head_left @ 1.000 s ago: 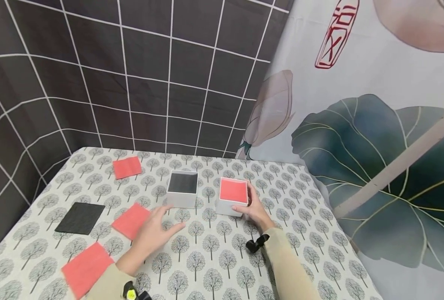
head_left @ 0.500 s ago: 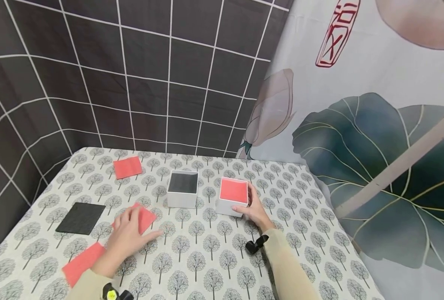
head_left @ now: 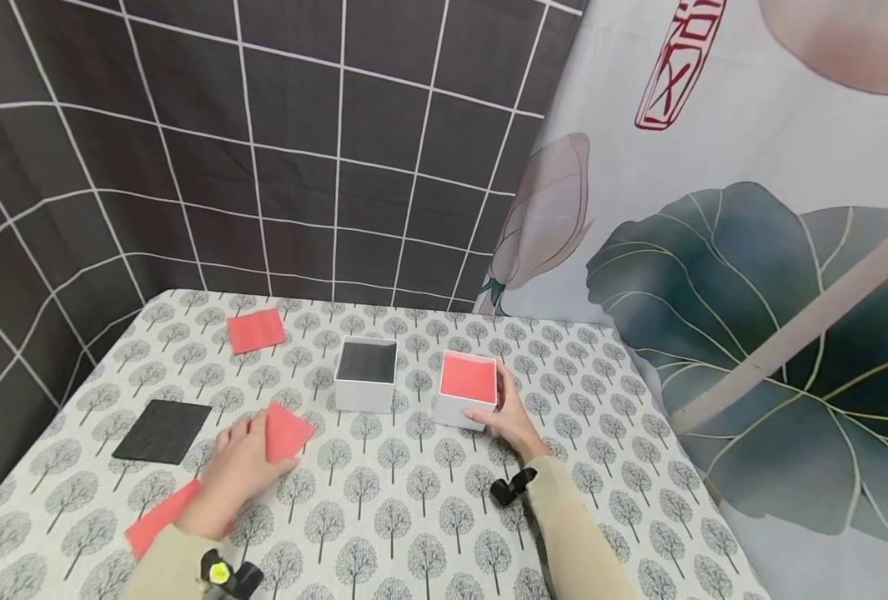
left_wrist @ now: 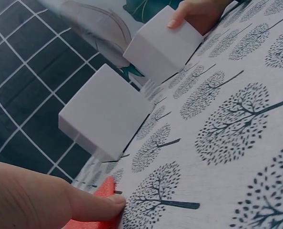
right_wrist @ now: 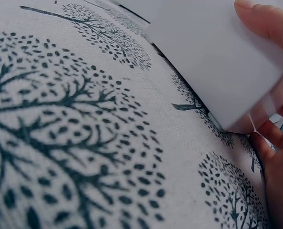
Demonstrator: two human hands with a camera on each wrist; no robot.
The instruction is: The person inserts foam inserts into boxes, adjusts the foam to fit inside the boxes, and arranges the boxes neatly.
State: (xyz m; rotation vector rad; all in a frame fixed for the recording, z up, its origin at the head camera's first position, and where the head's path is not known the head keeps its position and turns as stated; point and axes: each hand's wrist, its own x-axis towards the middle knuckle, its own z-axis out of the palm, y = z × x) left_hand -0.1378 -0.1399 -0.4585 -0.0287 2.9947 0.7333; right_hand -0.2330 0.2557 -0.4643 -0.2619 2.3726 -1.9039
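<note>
In the head view my left hand (head_left: 237, 467) pinches a red felt-like square (head_left: 284, 432) lying on the table, fingers at its left edge and thumb at its near edge. The left wrist view shows the thumb (left_wrist: 101, 206) against the red piece (left_wrist: 106, 187); the other fingertips are hidden. My right hand (head_left: 509, 412) grips a white box (head_left: 457, 410) at its right side, thumb on the near wall. Red fills the inside of that box just below the rim. Beside it on the left stands a second white box (head_left: 364, 396) with black inside.
A black square (head_left: 162, 431) lies at the left. One red square (head_left: 256, 331) is at the back left, and another red square (head_left: 160, 512) is partly under my left forearm. The table carries a tree-patterned cloth (head_left: 391, 517). A dark gridded curtain (head_left: 286, 183) hangs behind.
My left hand has moved left and down from near the black-filled box onto the middle red square, and its thumb has closed in on it. My right hand stays on its box.
</note>
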